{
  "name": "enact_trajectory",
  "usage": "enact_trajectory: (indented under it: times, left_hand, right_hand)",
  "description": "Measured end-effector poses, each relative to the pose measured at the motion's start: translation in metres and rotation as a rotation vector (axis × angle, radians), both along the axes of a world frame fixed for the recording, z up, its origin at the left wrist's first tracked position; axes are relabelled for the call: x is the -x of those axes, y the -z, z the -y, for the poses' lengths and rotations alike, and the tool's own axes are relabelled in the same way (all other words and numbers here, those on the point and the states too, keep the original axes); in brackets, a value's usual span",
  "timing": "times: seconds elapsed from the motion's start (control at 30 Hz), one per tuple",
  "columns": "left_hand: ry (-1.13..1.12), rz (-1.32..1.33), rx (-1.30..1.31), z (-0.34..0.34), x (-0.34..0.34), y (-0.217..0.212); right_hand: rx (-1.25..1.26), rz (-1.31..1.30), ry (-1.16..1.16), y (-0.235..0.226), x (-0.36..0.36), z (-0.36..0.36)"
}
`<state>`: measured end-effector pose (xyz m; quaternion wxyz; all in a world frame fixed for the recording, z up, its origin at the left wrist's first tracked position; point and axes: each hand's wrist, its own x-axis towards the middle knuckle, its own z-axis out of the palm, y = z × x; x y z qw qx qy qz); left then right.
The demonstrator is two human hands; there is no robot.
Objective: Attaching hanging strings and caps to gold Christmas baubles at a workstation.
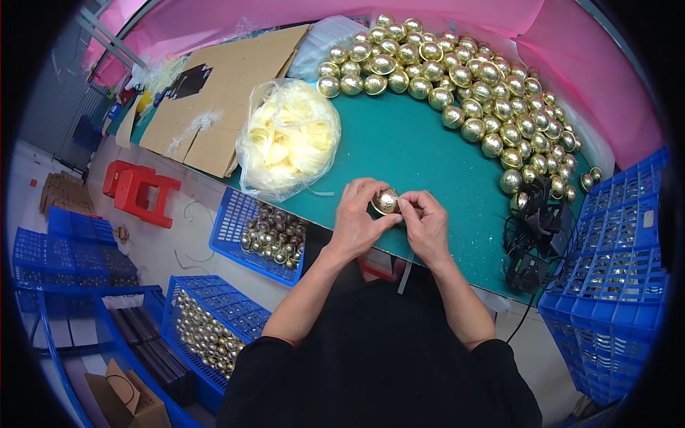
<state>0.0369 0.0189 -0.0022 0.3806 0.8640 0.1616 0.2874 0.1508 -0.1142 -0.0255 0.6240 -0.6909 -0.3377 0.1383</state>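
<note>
Head view, looking straight down at the person's two hands working at the near edge of a green worktop (414,153). The left hand (357,217) and right hand (426,225) are both pinched around one gold ball (386,202), held just above the worktop edge between them. Left fingers (364,191) curl over the ball's left side with the thumb coming in from below; right fingers (417,203) grip its right side. So both hands are closed on that same ball, nothing loose.

Far and to the right there's a big heap of gold balls (471,85) curving in an arc across the worktop, well apart from the hands. Just left of the hands, further back, sits a clear plastic bag (289,139) stuffed with pale yellow strips. Behind that lies a flat piece of brown cardboard (221,93).

Below the worktop on the left, a blue crate (260,235) holds more gold balls, and another blue crate (207,328) nearer to the person is also filled with them. A stack of blue crates (617,285) stands on the right. A tangle of black cables (535,235) with adapters sits at the worktop's right near corner. A red stool (139,191) stands on the floor off to the left.
</note>
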Motion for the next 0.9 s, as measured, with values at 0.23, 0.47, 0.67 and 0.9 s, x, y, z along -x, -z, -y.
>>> enact_trajectory:
  times: [0.23,0.47,0.67,0.9]
  left_hand:
    - [0.040,0.015,0.190,-0.009,0.008,0.001]
    - [0.074,-0.054,0.317,-0.009,0.010,-0.005]
    - [0.090,0.022,0.386,-0.011,0.007,0.003]
    - [0.083,0.098,0.609,-0.012,0.005,0.015]
  right_hand:
    - [-0.017,-0.077,0.012,-0.009,-0.001,-0.001]
    - [0.040,0.072,0.015,-0.023,-0.001,-0.005]
    - [0.031,0.124,0.008,-0.022,-0.003,-0.005]
    - [0.014,0.144,-0.037,-0.021,-0.005,-0.006]
